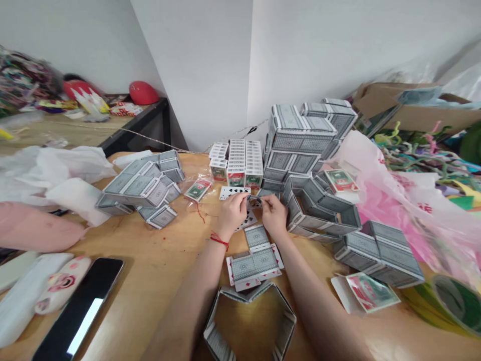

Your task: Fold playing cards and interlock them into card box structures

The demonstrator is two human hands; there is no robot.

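My left hand [232,212] and my right hand [274,214] meet over the middle of the wooden table [161,260]. Both pinch a small dark item [254,200] between their fingertips; I cannot make out what it is. A red string circles my left wrist. Under the hands lie face-up playing cards [234,192]. Closer to me lies a loose bunch of face-down cards [254,260]. At the near edge stands a hexagonal ring made of cards [250,321].
Stacks of card packs [237,163] and piled card blocks [300,138] stand behind the hands. More card blocks lie at left [145,185] and right [379,250]. A phone [80,311] lies near left. Pink plastic bags [394,200] crowd the right side.
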